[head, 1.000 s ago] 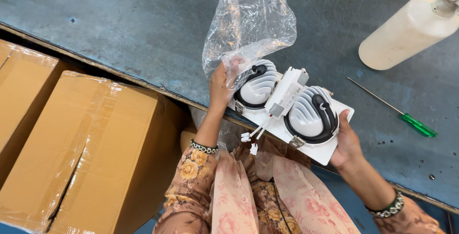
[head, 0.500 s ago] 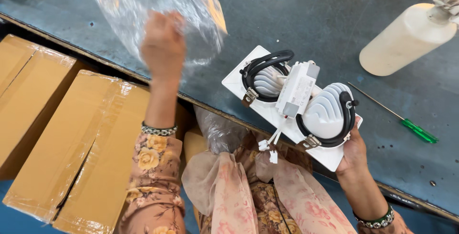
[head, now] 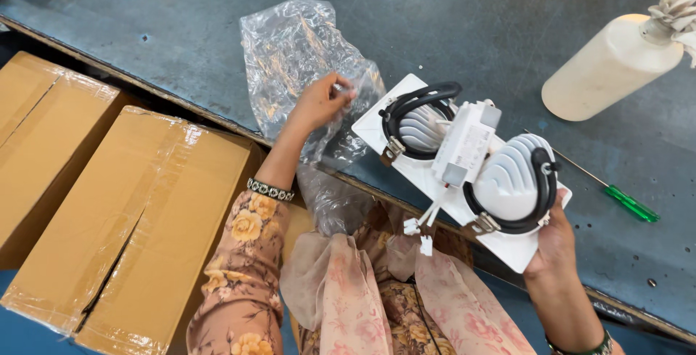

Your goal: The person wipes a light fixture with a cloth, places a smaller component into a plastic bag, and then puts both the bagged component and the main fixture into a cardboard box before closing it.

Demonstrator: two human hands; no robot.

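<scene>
Cream plastic bottle (head: 605, 68), green-handled screwdriver (head: 629, 203) on grey table (head: 181, 29); taped cardboard boxes (head: 123, 210) alongside.

Cream bottle (head: 607, 68) top cut off

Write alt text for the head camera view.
A person's right hand holds a white twin-lamp light fixture at its corner, over a dark workbench, while the left hand grips a crumpled clear plastic bag. Taped cardboard boxes sit below left; a cream bottle and green screwdriver lie right.

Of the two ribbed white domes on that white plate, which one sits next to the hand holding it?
The dome nearer the green screwdriver: the right hand grips the plate beside it. The other dome lies towards the plastic bag.
</scene>
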